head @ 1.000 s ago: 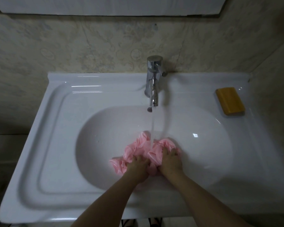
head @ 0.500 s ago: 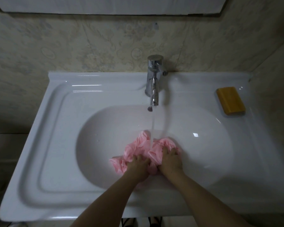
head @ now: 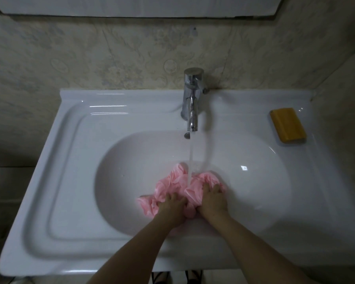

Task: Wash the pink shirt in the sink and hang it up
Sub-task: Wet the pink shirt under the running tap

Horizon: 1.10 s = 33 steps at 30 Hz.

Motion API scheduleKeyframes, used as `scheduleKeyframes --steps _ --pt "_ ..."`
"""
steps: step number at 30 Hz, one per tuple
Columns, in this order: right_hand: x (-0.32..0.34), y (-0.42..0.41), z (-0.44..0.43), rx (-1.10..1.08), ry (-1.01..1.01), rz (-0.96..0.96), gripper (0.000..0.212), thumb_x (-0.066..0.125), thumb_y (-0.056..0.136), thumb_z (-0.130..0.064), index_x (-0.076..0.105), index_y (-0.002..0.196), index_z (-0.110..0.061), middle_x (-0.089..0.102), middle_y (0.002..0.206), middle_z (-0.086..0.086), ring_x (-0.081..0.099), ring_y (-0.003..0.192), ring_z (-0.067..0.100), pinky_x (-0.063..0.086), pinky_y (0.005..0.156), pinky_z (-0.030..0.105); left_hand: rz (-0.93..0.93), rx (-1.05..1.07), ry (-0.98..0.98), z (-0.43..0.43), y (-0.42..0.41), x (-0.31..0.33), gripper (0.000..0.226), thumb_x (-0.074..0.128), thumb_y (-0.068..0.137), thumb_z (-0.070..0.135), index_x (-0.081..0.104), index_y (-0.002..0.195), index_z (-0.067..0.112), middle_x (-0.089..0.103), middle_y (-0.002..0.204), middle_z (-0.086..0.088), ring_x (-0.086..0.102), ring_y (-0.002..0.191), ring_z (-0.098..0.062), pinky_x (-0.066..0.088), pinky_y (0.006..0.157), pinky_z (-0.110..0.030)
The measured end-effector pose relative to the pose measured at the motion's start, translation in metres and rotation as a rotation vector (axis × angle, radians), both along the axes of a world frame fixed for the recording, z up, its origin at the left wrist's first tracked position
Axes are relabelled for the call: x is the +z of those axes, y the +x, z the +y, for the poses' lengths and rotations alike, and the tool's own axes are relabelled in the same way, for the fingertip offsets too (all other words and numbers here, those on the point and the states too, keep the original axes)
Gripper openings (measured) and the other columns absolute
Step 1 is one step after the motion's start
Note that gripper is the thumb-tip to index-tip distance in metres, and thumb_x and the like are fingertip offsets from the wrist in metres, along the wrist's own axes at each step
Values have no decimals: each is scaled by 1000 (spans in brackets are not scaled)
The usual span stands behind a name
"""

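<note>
Pink shirt: wet, bunched into a crumpled wad low in the basin of the sink, towards the near wall of the bowl. One fold trails out to the left of the wad.

Left hand: on the near left part of the wad, fingers curled down into the cloth, gripping it.

Right hand: just beside the left, on the right part of the wad, fingers bent over the fabric and gripping a bunch of it. Both forearms bare, coming in from the bottom edge.

Water stream: running, falling straight from the spout onto the far side of the wad, between the two bunched lobes.

Faucet: chrome, upright at the back centre of the sink deck.

Bar of soap: yellow-orange, lying flat on the right rear of the deck, well apart from the hands.

Wall: pale patterned tile behind and to the right of the sink.
</note>
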State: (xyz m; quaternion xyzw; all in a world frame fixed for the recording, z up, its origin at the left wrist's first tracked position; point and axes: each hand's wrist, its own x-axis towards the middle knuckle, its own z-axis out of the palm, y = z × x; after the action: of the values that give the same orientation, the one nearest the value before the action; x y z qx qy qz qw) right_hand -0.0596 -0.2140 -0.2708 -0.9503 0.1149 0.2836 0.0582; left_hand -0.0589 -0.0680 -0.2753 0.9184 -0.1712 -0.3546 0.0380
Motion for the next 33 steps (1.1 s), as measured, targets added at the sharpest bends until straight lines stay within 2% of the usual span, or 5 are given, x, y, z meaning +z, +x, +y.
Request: scheduleKeyframes --steps 15,21,33 --pt "0 -2 2 -16 8 -6 74 53 90 -24 12 151 -20 26 144 23 43 124 34 45 95 32 -13 -12 -2 0 0 0 53 58 86 32 42 135 24 33 142 -15 30 133 -33 37 101 -57" --pt "1 -1 3 -3 -9 10 72 49 92 -23 8 152 -20 24 144 23 45 123 34 46 93 33 -3 -17 1 0 0 -1 54 59 86 33 40 136 24 31 143 -15 29 133 -34 36 101 -59" --pt "2 0 3 -6 -3 14 74 54 90 -26 11 151 -19 25 144 24 42 126 36 41 99 32 24 -22 21 -2 2 2 54 58 87 33 39 137 23 30 143 -17 26 135 -36 34 101 -62"
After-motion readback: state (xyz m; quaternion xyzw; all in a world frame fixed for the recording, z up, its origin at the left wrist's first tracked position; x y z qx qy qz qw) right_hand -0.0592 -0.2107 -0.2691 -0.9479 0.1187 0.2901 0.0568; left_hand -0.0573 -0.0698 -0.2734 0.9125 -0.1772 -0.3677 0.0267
